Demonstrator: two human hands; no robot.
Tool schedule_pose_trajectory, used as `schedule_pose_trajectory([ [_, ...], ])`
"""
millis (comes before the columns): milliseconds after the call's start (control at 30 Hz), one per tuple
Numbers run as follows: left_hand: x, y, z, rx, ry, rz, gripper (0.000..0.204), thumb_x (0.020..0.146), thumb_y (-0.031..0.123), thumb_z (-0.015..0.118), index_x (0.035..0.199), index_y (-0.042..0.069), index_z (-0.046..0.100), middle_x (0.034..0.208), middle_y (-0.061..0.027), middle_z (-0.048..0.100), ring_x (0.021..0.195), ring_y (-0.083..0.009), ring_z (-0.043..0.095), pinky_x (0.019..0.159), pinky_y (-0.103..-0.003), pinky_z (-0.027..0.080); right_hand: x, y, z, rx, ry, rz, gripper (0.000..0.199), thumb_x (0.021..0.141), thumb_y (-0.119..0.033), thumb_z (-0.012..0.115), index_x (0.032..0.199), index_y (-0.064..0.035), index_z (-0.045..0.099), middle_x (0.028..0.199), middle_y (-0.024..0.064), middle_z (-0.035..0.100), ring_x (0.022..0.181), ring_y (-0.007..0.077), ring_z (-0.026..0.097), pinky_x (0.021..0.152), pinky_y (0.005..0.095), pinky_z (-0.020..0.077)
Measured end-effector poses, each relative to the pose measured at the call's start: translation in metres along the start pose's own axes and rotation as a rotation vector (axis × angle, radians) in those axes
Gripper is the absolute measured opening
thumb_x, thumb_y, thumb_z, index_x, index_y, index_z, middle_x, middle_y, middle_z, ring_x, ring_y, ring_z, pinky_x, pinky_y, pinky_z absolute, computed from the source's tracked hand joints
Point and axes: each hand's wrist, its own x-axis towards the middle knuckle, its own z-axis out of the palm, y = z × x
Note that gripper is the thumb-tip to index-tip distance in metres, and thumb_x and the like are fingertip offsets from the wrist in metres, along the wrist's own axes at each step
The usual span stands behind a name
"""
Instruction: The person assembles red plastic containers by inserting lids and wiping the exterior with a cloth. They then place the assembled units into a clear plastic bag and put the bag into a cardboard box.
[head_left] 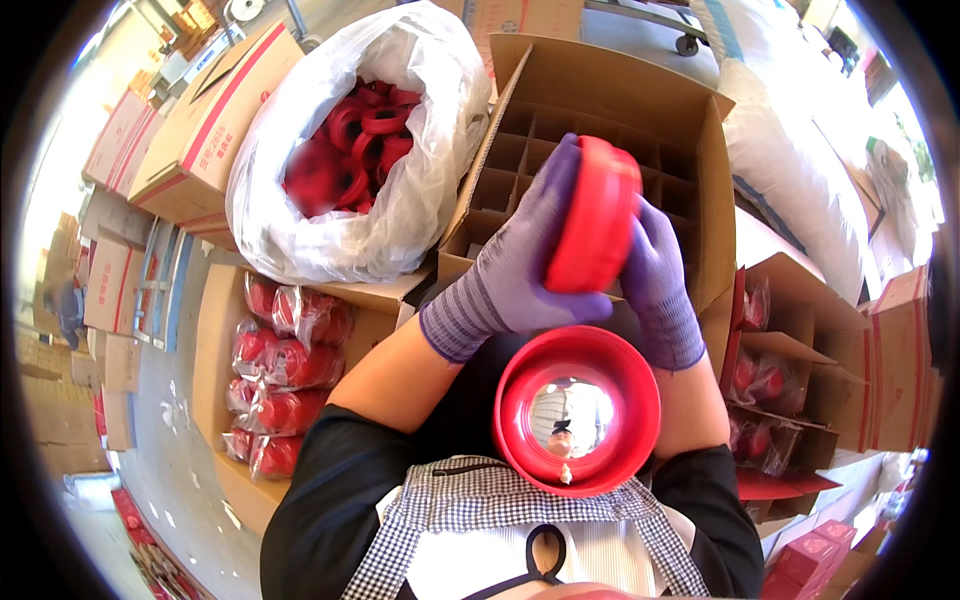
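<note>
Both hands wear knitted purple cloth gloves with a matt, ribbed weave; the left hand (520, 270) and right hand (655, 275) close on a round red plastic disc (597, 225), smooth and softly glossy. Below it sits a round red plastic ring with a mirror-bright, shiny centre (577, 410). The open brown cardboard box with dividers (600, 120) looks dull and papery. A thin, crinkled, translucent white plastic bag (420, 190) holds more glossy red pieces. The checked apron (480, 510) is woven cloth.
</note>
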Motion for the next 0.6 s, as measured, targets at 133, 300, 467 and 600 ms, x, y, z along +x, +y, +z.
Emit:
schedule_pose_trajectory([
  [133, -0.001, -0.005, 0.0, -0.714, 0.051, -0.267, 0.099, 0.08, 0.025, 0.078, 0.158, -0.001, 0.023, 0.152, -0.0141, 0.045, 0.135, -0.0268, 0.051, 0.115, -0.04, 0.038, 0.012, 0.003, 0.001, -0.22, 0.101, -0.001, 0.04, 0.1, -0.037, 0.059, 0.105, 0.0016, 0.069, 0.078, 0.0117, 0.067, 0.073, 0.0206, 0.066, 0.071, 0.0346, 0.052],
  [300, -0.008, -0.011, 0.006, -0.978, 0.149, -0.213, 0.091, 0.091, 0.043, 0.07, 0.157, 0.0, 0.025, 0.15, -0.0144, 0.046, 0.134, -0.0264, 0.051, 0.113, -0.041, 0.04, -0.002, 0.005, 0.007, -0.641, 0.094, -0.64, 0.07, 0.084, -0.021, 0.078, 0.146, -0.0074, 0.047, 0.112, 0.0219, 0.066, 0.101, 0.0356, 0.069, 0.085, 0.0398, 0.0557],
  [467, -0.007, -0.01, -0.001, -0.649, 0.037, -0.194, 0.097, 0.087, 0.041, 0.073, 0.157, -0.002, 0.023, 0.151, -0.0165, 0.044, 0.139, -0.0262, 0.045, 0.117, -0.04, 0.034, -0.002, 0.002, 0.012, -0.493, 0.124, -0.421, 0.048, 0.093, -0.03, 0.07, 0.129, -0.0015, 0.055, 0.102, 0.023, 0.069, 0.095, 0.0408, 0.069, 0.083, 0.0426, 0.0548],
  [600, -0.004, -0.009, -0.002, -0.489, 0.129, -0.177, 0.091, 0.087, 0.037, 0.073, 0.156, -0.003, 0.028, 0.15, -0.016, 0.045, 0.136, -0.0249, 0.048, 0.115, -0.038, 0.035, 0.011, 0.001, 0.005, -0.184, -0.001, -0.003, 0.045, 0.098, -0.04, 0.058, 0.117, 0.0012, 0.062, 0.093, 0.0205, 0.071, 0.088, 0.0351, 0.071, 0.079, 0.0399, 0.0543],
])
